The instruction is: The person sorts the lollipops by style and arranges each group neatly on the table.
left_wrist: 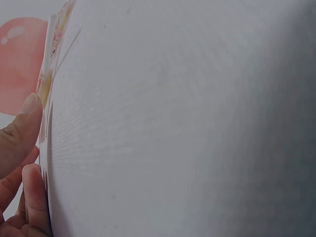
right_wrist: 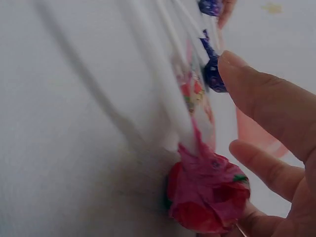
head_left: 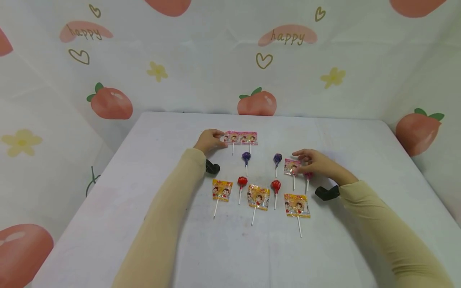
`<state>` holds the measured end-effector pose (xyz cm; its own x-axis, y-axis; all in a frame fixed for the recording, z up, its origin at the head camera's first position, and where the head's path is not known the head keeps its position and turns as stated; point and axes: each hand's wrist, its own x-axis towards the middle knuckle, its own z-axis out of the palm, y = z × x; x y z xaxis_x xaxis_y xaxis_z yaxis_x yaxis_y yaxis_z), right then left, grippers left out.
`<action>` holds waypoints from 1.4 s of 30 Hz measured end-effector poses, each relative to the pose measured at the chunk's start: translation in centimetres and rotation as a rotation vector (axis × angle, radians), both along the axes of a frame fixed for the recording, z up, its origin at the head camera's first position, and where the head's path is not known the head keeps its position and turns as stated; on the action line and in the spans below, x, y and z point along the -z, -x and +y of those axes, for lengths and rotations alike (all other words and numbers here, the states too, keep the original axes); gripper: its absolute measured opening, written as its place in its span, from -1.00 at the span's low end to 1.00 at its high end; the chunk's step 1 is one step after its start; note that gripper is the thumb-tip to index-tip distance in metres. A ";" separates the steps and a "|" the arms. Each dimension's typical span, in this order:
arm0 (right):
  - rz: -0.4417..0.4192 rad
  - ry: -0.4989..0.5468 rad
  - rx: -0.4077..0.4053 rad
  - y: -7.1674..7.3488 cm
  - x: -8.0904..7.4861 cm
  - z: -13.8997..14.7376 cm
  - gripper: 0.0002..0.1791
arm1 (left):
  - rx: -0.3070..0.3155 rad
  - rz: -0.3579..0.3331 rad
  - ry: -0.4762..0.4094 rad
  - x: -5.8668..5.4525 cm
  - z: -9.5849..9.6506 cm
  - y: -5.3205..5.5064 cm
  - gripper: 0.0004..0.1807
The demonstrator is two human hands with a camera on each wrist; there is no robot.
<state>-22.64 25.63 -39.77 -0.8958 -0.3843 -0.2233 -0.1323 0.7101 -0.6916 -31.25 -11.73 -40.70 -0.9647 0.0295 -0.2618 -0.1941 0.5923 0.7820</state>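
Beside the left end of two pink-packet lollipops [head_left: 232,137] at the back is my left hand [head_left: 210,141], its thumb and fingers apart. In the left wrist view the thumb [left_wrist: 22,131] reaches the packet edge; whether it touches is unclear. My right hand [head_left: 317,163] hovers over a pink ball lollipop [right_wrist: 210,195] and reaches toward a single pink-packet lollipop [head_left: 291,166]. Its thumb [right_wrist: 266,96] and fingers are spread, with no grip visible. Part of the pink ball lollipop is hidden beneath the hand in the head view.
Between the hands lie two purple ball lollipops [head_left: 246,157]. Nearer are two red ball lollipops [head_left: 242,181] and three yellow-packet lollipops [head_left: 258,197]. All lie on a white table [head_left: 230,256], with a peach-patterned cloth [head_left: 201,60] behind it.
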 end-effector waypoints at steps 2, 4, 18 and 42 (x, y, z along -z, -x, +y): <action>0.006 -0.017 -0.011 0.1 0.1 -0.2 -0.26 | 0.002 0.001 -0.002 0.1 0.0 0.0 -0.45; 0.026 -0.048 -0.022 0.2 0.2 -0.3 -0.25 | 0.010 0.007 0.005 0.1 0.0 0.0 -0.44; 0.000 -0.147 0.008 0.2 -0.1 -1.3 -0.23 | 0.017 0.008 0.027 0.1 -0.1 0.2 -0.44; -0.137 -0.099 0.027 1.0 -0.7 -1.3 -0.27 | 0.017 -0.005 0.021 0.0 -0.1 0.3 -0.43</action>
<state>-23.63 24.31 -39.06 -0.8641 -0.3308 -0.3794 -0.0220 0.7778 -0.6281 -31.54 -11.86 -40.75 -0.9628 0.0402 -0.2671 -0.1876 0.6120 0.7683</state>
